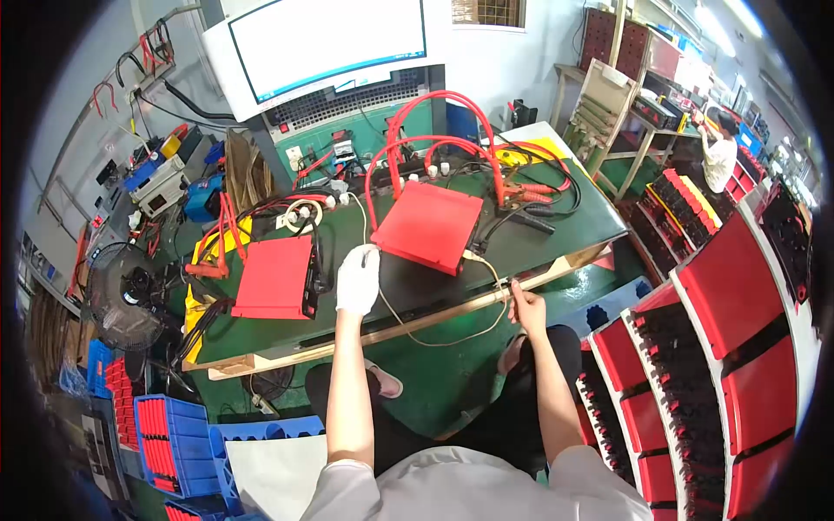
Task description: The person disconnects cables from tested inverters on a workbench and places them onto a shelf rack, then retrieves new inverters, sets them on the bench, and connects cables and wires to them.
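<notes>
My left hand (358,280), in a white glove, rests on the dark bench top beside the near left corner of a red box (429,226). Its fingers lie loosely outstretched, and a thin beige cable (441,344) passes behind it. That cable hangs in a loop below the bench edge and rises to a connector at the box's right side. At the front edge of the bench, my bare right hand (528,311) has its fingers pinched together close to the cable. What lies between these fingertips is too small to make out. A second red box (274,277) stands on the left.
Thick red cables (441,95) arch behind the middle box. A monitor (330,43) stands at the back, and a fan (130,295) at left. Racks of red panels (734,291) rise close on my right. Blue crates (187,443) stand lower left. Another person (719,156) works far right.
</notes>
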{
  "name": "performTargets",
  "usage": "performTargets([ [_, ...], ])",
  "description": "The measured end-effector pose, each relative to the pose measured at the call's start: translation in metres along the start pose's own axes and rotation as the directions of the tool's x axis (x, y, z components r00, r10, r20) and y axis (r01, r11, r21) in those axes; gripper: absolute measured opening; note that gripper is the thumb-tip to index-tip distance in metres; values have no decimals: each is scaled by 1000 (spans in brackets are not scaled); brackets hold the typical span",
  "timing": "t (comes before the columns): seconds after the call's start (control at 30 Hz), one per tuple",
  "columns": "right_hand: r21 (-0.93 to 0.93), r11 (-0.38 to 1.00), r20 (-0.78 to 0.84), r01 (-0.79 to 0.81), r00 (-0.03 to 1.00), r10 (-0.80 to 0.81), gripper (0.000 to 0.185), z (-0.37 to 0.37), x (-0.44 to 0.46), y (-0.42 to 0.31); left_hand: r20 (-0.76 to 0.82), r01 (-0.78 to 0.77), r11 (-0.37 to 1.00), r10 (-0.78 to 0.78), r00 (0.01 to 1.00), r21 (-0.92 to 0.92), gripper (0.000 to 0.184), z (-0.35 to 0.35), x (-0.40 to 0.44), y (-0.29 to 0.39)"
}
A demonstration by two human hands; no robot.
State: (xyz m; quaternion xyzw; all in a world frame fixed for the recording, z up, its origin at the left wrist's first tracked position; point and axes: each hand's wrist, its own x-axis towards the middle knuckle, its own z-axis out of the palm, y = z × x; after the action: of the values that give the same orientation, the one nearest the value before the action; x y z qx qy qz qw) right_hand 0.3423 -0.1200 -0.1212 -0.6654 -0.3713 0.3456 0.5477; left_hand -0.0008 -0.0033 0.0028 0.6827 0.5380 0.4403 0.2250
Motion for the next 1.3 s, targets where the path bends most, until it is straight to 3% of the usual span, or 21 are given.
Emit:
performTargets([
  [0.03,22,1000,20,6,1000,-7,61,1,2,3,-20,-10,1000,10,1000,-1,32,0,-1,-1],
  [0.13,64,997,96,37,994,-43,61,5,-1,5,-73,-215,960,231,970,181,32,1,-3,0],
  [0.33,91,994,158,64,984,-78,58,4,-2,1,-10,-199,920,215,977,338,45,-7,-55,25],
  [0.4,104,994,170,29,984,-46,57,5,-1,4,-120,-189,855,279,953,483,46,-4,-68,31],
  [0.5,125,990,184,62,979,-85,56,6,-2,9,-248,-22,880,157,956,474,43,-2,-75,39],
  [0.6,124,990,184,66,979,-88,56,11,2,13,-318,-32,869,215,923,495,33,4,-69,39],
  [0.63,126,991,180,44,981,-67,56,11,-1,9,-203,80,875,21,979,477,22,-4,-62,49],
  [0.67,127,992,177,22,983,-45,56,12,-3,5,-334,-93,856,296,895,508,17,7,-57,25],
  [0.8,83,990,241,116,962,-133,63,10,4,10,-303,-62,859,246,921,509,10,9,-34,10],
  [0.83,113,989,228,98,966,-122,59,12,2,10,-287,79,881,66,956,466,8,11,-29,6],
  [0.97,114,990,198,82,975,-104,56,9,0,9,-301,-93,868,268,915,488,12,12,-40,6],
  [1.3,119,988,209,94,971,-118,55,9,0,9,-259,106,849,38,965,517,13,17,-13,5],
])
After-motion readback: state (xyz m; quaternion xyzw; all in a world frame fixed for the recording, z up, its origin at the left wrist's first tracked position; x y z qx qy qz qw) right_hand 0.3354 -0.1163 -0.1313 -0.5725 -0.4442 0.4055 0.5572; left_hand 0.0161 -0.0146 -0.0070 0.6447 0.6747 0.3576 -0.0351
